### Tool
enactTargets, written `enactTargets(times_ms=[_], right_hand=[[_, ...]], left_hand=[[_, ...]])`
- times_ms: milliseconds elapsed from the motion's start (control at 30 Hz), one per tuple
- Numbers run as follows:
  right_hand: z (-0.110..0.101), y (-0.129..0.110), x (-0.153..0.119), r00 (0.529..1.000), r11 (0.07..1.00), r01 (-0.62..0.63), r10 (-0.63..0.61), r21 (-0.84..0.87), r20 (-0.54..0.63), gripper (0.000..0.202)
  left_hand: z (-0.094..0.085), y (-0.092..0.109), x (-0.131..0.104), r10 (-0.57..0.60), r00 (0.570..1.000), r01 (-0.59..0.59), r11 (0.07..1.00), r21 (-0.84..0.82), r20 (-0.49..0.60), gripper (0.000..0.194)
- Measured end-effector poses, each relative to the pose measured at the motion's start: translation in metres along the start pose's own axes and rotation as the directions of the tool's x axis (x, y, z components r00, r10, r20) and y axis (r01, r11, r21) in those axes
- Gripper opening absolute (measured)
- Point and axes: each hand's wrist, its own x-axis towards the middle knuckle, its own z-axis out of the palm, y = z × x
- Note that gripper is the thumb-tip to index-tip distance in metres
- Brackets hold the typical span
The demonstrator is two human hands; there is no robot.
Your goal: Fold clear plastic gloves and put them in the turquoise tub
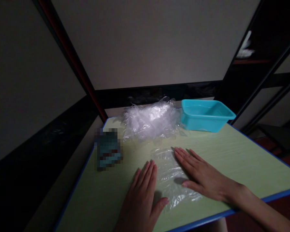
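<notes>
A thin, wrinkled piece of clear plastic film (171,175) lies flattened on the table; whether it is a bag or a disposable glove I cannot tell. My left hand (143,190) lies palm down along its left side, fingers stretched out and the thumb tip at the film. Across the film's right side rests my right hand (200,174), also palm down, with its fingers extended and the thumb apart. Neither hand grips anything. Beyond them is a loose heap of similar crinkled clear plastic pieces (152,119).
A turquoise plastic basket (203,124) stands at the back right, against the heap. On the left lies a blurred-out dark teal item (109,149). The pale green table (246,164) has a blue edge. Light panels with dark frames (157,42) rise directly behind it.
</notes>
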Motion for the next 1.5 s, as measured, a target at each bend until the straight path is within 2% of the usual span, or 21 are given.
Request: enactTargets(times_ms=[200,467,900,1100,1233,1333,1500], right_hand=[[0.006,-0.016,0.009,0.998,0.999,-0.014,0.012,-0.043,-0.054,0.078],[0.007,-0.013,0.009,1.0,0.997,0.001,0.0,-0.072,0.017,0.081],[0.008,-0.011,0.007,1.0,0.999,0.017,-0.018,-0.044,-0.016,0.083],[0.008,-0.011,0.007,1.0,0.998,0.019,-0.019,-0.061,-0.001,0.081],[0.008,-0.011,0.007,1.0,0.996,0.024,-0.023,-0.09,0.014,0.081],[0.009,-0.011,0.006,1.0,0.996,0.021,-0.021,-0.089,-0.002,0.082],[0.011,-0.012,0.005,0.999,0.997,0.005,-0.008,-0.079,-0.048,0.084]], left_hand=[[0.002,0.002,0.0,-0.017,1.0,0.017,1.0,-0.011,-0.009,0.082],[0.005,0.001,0.0,-0.03,0.999,0.03,1.0,0.009,-0.022,0.08],[0.005,0.002,-0.003,-0.061,0.998,0.061,0.998,-0.011,-0.022,0.079],[0.002,0.011,0.012,-0.067,0.997,0.067,0.998,0.017,0.031,0.087],[0.003,0.014,0.02,-0.086,0.995,0.084,0.995,0.046,0.052,0.081],[0.006,0.012,0.019,-0.099,0.994,0.095,0.993,0.075,0.039,0.074],[0.011,0.009,0.016,-0.06,0.998,0.061,0.991,0.121,-0.017,0.074]])
